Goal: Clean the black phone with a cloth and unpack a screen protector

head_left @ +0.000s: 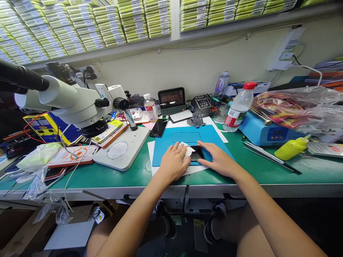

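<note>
A black smartphone [198,154] lies flat on the blue mat [164,145], its long side running left to right. My left hand [175,161] presses a crumpled white tissue [189,151] against the phone's left part, covering that end. At the other end, my right hand [220,159] holds the phone by its edges, thumb on the near side and fingers on the far side. A black rounded outline is drawn on the mat just beyond the phone. White paper [150,154] shows under the mat.
A microscope [66,100] on a white base [128,153] stands left. Another black phone [159,127], a small screen [172,100] and a soldering-type box [201,105] sit behind. Right are a red-capped bottle [237,110], tweezers [268,155], a yellow squeeze bottle [291,148] and a blue machine [258,129].
</note>
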Motion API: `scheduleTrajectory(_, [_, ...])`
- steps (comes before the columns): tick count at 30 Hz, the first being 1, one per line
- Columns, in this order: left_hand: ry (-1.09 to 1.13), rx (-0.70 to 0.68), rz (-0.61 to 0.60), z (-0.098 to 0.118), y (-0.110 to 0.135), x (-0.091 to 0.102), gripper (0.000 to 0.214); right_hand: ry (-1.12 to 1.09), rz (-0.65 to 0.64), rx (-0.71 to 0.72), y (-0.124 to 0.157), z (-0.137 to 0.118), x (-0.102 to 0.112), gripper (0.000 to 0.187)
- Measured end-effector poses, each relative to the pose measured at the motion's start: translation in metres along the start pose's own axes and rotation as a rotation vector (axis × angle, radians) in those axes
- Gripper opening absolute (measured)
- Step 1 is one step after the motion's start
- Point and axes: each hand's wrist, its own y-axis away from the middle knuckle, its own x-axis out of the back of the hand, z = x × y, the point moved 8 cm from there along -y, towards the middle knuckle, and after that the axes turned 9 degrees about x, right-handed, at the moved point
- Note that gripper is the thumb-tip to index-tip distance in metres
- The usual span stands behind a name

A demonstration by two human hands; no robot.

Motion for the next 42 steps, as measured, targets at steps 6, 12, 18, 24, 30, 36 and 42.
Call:
scheduleTrajectory(6, [-0.001,-0.029,-0.010,0.036,-0.026,-0.006,0.044,-0.002,0.022,0.011,0.000,0.002,-0.001,0.070])
scheduleTrajectory(12, [-0.007,-0.009,-0.026,0.044,-0.030,-0.010,0.049,-0.004,0.033,0.025,-0.001,0.005,-0.001,0.072])
scheduleTrajectory(18, [-0.003,-0.126,-0.008,0.048,-0.007,-0.007,0.048,-0.009,0.020,0.003,0.000,0.004,-0.001,0.072])
scheduleTrajectory(24, [-0.060,-0.178,-0.016,0.028,0.026,0.003,0.051,0.004,0.001,-0.001,0.001,0.003,-0.001,0.073])
scheduleTrajectory(30, [-0.125,-0.173,-0.050,-0.007,0.048,0.010,0.051,-0.024,-0.018,-0.010,0.002,0.002,-0.001,0.074])
scheduleTrajectory(36, [-0.176,-0.079,-0.042,-0.044,0.059,0.018,0.051,-0.017,-0.039,-0.042,0.002,0.005,-0.003,0.073])
scheduleTrajectory(42, [-0.151,-0.040,-0.034,-0.043,0.056,0.020,0.049,0.001,-0.036,-0.031,0.001,0.005,-0.002,0.071])
